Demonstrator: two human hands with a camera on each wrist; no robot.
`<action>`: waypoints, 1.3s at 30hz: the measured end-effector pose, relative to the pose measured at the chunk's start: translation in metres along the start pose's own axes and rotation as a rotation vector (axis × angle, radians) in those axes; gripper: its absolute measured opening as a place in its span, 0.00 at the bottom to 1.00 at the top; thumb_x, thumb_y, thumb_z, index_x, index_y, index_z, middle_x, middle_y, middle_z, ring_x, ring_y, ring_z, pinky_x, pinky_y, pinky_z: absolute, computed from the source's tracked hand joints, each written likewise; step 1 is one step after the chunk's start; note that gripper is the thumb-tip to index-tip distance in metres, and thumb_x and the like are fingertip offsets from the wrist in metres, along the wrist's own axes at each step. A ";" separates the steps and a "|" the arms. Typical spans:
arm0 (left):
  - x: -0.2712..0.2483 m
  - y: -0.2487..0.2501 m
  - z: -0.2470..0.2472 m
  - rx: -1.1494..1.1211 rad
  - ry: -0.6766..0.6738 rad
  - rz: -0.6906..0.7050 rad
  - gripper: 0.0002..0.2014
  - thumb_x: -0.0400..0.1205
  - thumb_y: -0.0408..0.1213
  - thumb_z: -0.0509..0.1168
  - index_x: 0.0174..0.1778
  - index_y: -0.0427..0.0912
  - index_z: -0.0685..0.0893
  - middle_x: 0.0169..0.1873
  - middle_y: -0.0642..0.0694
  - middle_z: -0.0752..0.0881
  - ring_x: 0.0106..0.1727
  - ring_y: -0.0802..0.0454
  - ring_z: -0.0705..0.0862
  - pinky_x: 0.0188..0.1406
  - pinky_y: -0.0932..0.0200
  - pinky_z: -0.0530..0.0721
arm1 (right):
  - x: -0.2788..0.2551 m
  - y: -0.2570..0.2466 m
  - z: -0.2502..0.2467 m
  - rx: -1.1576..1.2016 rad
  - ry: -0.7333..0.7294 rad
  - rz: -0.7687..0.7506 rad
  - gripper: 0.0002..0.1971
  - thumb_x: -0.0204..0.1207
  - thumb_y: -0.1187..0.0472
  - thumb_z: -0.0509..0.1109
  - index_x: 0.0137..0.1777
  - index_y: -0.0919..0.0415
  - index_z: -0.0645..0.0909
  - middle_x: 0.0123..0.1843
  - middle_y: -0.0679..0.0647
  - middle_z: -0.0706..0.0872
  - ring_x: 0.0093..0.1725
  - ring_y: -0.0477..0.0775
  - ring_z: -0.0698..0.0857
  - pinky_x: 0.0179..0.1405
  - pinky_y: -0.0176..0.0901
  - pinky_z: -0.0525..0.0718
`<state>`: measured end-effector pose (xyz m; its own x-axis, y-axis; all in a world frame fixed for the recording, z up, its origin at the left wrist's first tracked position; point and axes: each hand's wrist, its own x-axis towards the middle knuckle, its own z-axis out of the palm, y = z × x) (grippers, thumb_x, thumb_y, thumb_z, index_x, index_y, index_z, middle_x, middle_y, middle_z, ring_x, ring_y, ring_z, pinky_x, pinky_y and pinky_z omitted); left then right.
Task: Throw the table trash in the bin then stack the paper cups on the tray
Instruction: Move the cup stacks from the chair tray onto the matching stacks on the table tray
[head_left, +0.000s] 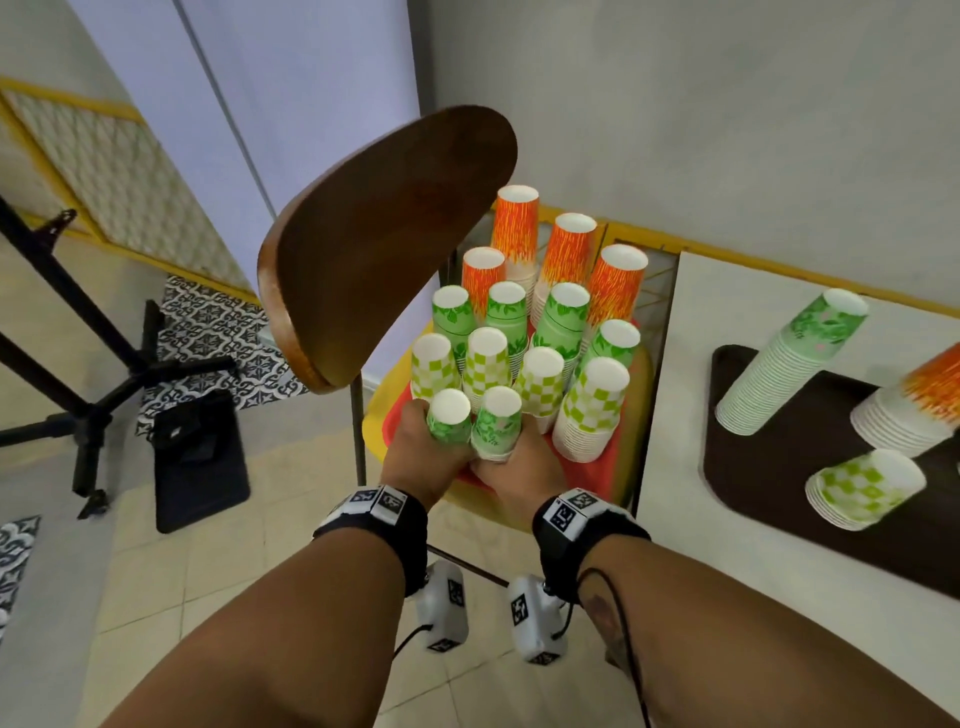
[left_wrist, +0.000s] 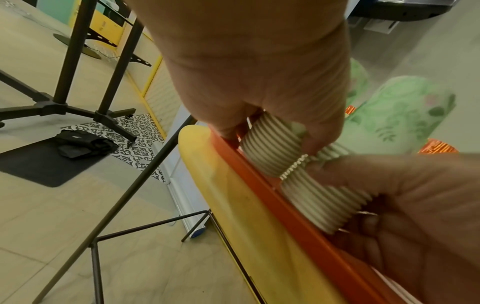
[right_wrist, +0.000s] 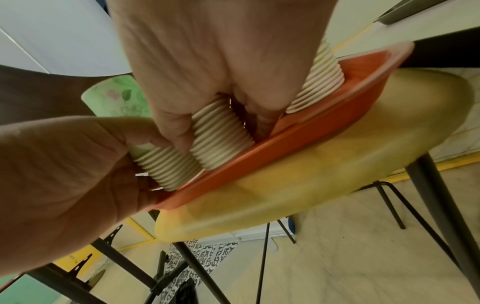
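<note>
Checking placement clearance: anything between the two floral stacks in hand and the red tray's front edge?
Nothing visible. Left hand and right hand each grip a floral stack at the red tray front edge, checkered stacks behind.

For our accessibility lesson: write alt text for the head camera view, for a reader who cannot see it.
Two hands, left hand and right hand, each grip a stack of green paper cups on a red tray crowded with cup stacks, on a yellow chair. A table stands to the right.

Both forearms extended forward, left hand (head_left: 423, 452) and right hand (head_left: 519, 470) side by side, fingers curled
</note>
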<state>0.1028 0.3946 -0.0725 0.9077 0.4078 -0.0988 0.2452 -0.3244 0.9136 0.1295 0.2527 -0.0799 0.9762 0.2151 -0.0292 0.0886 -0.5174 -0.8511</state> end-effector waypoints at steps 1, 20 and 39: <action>-0.004 0.002 0.001 -0.016 0.014 0.020 0.35 0.62 0.45 0.85 0.61 0.50 0.74 0.49 0.57 0.86 0.49 0.59 0.87 0.50 0.51 0.86 | -0.002 -0.002 -0.002 0.021 0.013 0.010 0.26 0.59 0.45 0.78 0.58 0.47 0.78 0.50 0.44 0.88 0.50 0.46 0.88 0.51 0.56 0.88; -0.069 0.167 0.102 -0.120 0.135 0.570 0.19 0.74 0.55 0.70 0.57 0.57 0.72 0.46 0.62 0.84 0.49 0.70 0.84 0.46 0.74 0.78 | -0.054 -0.018 -0.225 0.025 0.430 -0.318 0.31 0.65 0.42 0.78 0.66 0.47 0.72 0.58 0.44 0.86 0.57 0.45 0.86 0.56 0.46 0.86; -0.043 0.248 0.217 -0.223 0.080 0.520 0.17 0.79 0.43 0.75 0.58 0.53 0.75 0.47 0.62 0.85 0.46 0.80 0.82 0.43 0.84 0.75 | 0.045 0.038 -0.356 -0.093 0.575 -0.055 0.32 0.68 0.45 0.79 0.69 0.52 0.71 0.61 0.50 0.85 0.60 0.57 0.85 0.60 0.52 0.84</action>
<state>0.1984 0.1113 0.0731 0.8591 0.3084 0.4084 -0.3129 -0.3150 0.8960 0.2473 -0.0522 0.0736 0.9180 -0.2273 0.3249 0.1335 -0.5945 -0.7930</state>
